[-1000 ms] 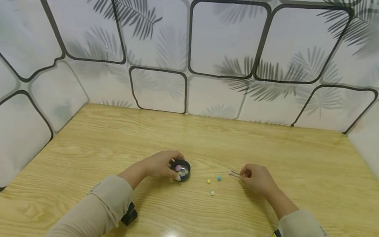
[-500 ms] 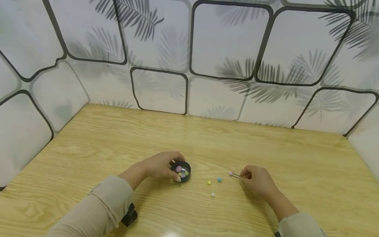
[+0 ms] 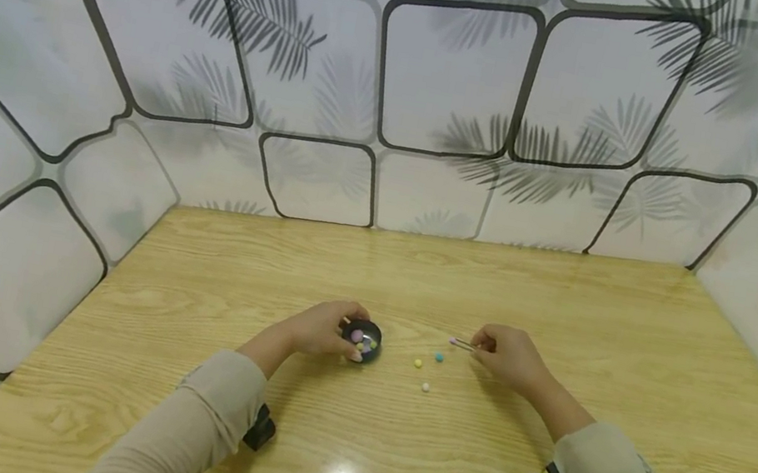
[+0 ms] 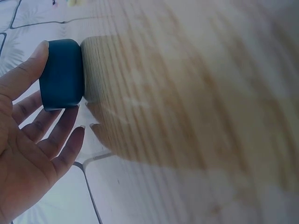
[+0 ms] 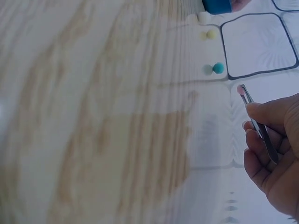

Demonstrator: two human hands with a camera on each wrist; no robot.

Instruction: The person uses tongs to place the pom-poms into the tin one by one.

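Right hand (image 3: 509,359) pinches tweezers (image 5: 258,122) holding a pink ball (image 5: 240,89) above the desk (image 3: 562,320); left hand (image 3: 320,329) grips the small bowl (image 3: 364,340). Next, likely carry it leftward over the bowl.

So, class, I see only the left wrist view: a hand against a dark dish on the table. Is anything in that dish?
Observer: Yes. The head view shows small coloured balls inside the dish.
Operator: And the other hand?
Observer: The right hand pinches tweezers with a pink ball at the tip.
Operator: Any loose on the table?
Observer: Three, between dish and right hand: a yellow ball, a blue ball and a white ball.
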